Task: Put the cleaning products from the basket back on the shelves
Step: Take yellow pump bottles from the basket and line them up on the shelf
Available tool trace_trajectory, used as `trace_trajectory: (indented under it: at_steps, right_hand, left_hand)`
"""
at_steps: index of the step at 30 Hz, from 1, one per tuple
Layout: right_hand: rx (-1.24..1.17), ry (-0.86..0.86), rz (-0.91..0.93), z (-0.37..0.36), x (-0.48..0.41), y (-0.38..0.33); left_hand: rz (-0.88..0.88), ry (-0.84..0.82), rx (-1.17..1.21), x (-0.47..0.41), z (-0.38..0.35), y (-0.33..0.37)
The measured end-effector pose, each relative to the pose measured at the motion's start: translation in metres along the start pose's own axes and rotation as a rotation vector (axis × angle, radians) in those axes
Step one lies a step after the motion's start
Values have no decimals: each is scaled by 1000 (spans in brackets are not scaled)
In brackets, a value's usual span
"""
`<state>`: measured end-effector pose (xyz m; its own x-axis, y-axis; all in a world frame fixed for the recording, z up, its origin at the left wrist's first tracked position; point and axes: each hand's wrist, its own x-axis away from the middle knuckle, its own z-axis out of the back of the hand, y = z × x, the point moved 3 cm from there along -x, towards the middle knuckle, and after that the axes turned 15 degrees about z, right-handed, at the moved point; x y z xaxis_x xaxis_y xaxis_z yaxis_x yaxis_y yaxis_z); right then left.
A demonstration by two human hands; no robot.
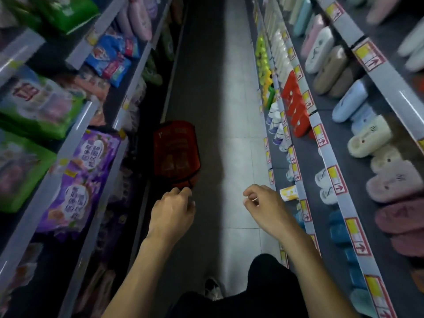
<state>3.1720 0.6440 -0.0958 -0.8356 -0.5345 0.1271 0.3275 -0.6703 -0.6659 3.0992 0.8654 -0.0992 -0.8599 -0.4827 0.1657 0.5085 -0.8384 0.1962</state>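
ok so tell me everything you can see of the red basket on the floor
The red basket sits on the floor at the aisle's left side, against the foot of the left shelving. It looks like latticed plastic, with a dark handle at its near end. Its contents cannot be made out in the dim light. The left hand reaches for its near end; whether it touches, I cannot tell.

Red basket (176,152); purple pack (82,177); green packs (29,115); pink slippers (392,182); yellow bottles (262,58).
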Motion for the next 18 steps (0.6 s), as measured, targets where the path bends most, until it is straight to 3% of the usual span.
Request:
trace_trajectory:
  at_steps: [11, 18]
  right_hand:
    - [-34, -45, 37, 86, -210, 96]
    - [16, -210, 161, 130, -351, 104]
  left_hand:
    - [40, -130, -112, -196, -23, 116]
    - [271, -140, -36, -285, -1, 141]
